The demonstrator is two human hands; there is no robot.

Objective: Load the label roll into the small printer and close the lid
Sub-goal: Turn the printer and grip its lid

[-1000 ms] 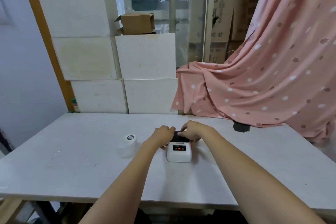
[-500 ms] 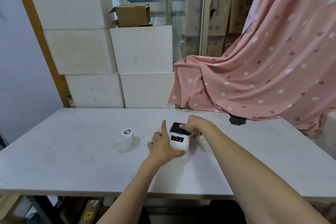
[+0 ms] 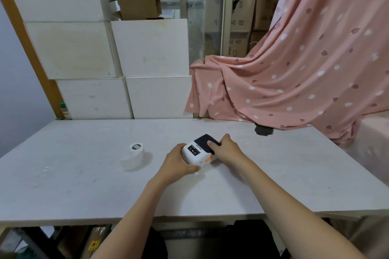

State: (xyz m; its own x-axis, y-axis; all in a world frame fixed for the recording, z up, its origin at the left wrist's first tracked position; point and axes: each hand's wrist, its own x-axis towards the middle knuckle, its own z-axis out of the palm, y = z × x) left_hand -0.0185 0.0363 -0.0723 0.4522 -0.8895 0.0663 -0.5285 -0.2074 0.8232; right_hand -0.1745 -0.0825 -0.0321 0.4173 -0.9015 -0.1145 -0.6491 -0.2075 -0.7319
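The left hand [image 3: 179,166] cupped the small printer [image 3: 199,151] on the bench [image 3: 84,185], and the right hand's [image 3: 226,150] fingers [image 3: 211,144] pressed its dark lid. The label roll [image 3: 135,155] stood well apart. Prying unevenly could skid the printer or strain the lid.

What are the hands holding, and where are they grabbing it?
Both hold the printer. The left hand grips its near left side; the right hand rests on the black lid end. The roll sits untouched.
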